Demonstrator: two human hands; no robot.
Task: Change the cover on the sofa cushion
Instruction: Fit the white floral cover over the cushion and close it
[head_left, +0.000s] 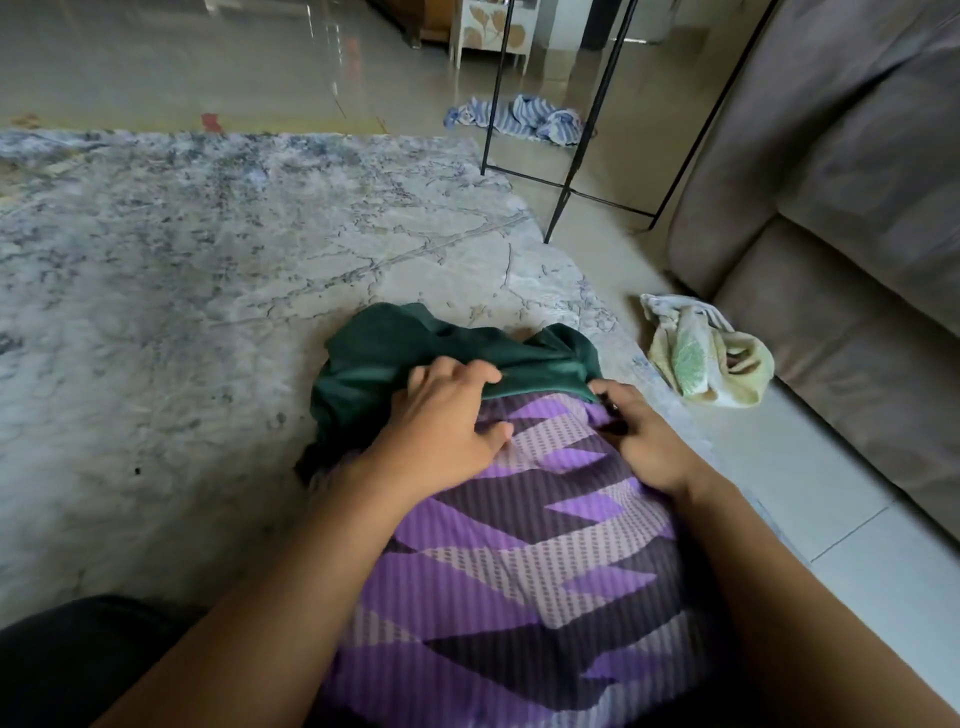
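the purple patterned cushion lies lengthwise in front of the person at the edge of the grey rug, its far end sheathed in a bunched dark green cover. the left grip curls its fingers over the cover's hem, and the right grip pinches the same hem at the other corner. whether the cover is going on or coming off can't be told. either way, work both corners evenly, keep the hem spread wide, and brace the cushion so it doesn't slide.
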